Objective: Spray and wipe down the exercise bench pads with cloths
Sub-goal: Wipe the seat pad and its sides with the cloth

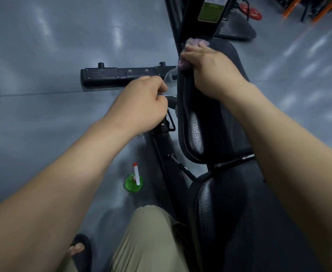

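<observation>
At the upper left edge of the black back pad, the right hand is gripping a bunched purple cloth against it, while the left hand, fingers curled, is pinching a clear film just beside it.

Bare forearms, khaki trousers, black open-toed sandal on one foot.

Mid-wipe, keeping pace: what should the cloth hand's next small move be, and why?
Probably slide the right hand with its purple cloth down the left edge of the back pad toward the seat pad: the cloth is bunched at the pad's top end, with the edge lying below it. The left hand pinches a clear sheet beside that edge.
</observation>
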{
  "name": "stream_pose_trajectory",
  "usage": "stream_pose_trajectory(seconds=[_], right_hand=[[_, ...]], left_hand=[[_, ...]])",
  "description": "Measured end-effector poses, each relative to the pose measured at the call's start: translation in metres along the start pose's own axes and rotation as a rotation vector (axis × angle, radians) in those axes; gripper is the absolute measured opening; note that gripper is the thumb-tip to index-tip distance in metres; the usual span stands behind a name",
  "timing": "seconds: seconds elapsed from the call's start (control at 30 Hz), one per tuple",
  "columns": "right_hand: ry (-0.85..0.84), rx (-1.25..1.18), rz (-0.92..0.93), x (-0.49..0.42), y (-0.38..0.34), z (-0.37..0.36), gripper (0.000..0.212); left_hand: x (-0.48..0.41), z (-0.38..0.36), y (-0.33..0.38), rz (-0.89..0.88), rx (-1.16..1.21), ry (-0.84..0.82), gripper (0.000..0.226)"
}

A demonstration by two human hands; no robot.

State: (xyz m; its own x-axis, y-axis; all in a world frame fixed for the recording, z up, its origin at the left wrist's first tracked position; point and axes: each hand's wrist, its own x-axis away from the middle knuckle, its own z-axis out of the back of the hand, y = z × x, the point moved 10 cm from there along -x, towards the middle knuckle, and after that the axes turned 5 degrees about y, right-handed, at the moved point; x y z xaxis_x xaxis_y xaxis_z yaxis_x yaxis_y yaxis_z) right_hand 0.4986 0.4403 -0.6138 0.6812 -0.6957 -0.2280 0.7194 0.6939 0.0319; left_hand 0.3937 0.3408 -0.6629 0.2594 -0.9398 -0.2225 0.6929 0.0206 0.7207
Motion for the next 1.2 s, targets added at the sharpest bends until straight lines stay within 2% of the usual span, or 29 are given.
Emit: stream_pose_trajectory(seconds=[0.2, 0.33, 0.5, 0.6, 0.7, 0.87, 1.03, 1.13, 1.2], right_hand=[[0.045, -0.023, 0.004, 0.064, -0.011, -0.010, 0.057], [0.106, -0.107, 0.082, 0.108, -0.035, -0.007, 0.050], [0.009, -0.205, 0.131, 0.162, -0.053, -0.011, 0.052], [0.030, -0.294, 0.127, 0.186, -0.041, -0.005, 0.050], [0.093, -0.286, 0.035, 0.197, 0.000, 0.001, 0.049], [0.205, -0.189, -0.313, 0.204, 0.081, 0.005, 0.053], [0.338, -0.078, -0.305, 0.193, 0.070, 0.024, 0.038], [0.493, -0.050, -0.328, 0.196, 0.046, 0.046, 0.033], [0.517, -0.094, -0.261, 0.190, 0.013, 0.054, 0.023]], left_hand=[[-0.001, -0.001, 0.003, -0.009, -0.001, -0.006, 0.037], [-0.002, -0.006, 0.004, -0.006, -0.001, -0.006, 0.038], [0.001, -0.019, 0.010, -0.046, 0.003, -0.017, 0.041], [0.003, -0.028, 0.014, -0.093, 0.031, -0.015, 0.039], [0.008, -0.032, 0.027, -0.171, 0.090, -0.001, 0.040], [0.021, -0.037, 0.053, -0.322, 0.133, -0.024, 0.043], [0.031, -0.060, 0.056, -0.395, 0.003, -0.161, 0.050], [0.028, -0.052, 0.048, -0.382, 0.006, -0.150, 0.042], [0.021, -0.038, 0.034, -0.331, 0.009, -0.125, 0.032]])
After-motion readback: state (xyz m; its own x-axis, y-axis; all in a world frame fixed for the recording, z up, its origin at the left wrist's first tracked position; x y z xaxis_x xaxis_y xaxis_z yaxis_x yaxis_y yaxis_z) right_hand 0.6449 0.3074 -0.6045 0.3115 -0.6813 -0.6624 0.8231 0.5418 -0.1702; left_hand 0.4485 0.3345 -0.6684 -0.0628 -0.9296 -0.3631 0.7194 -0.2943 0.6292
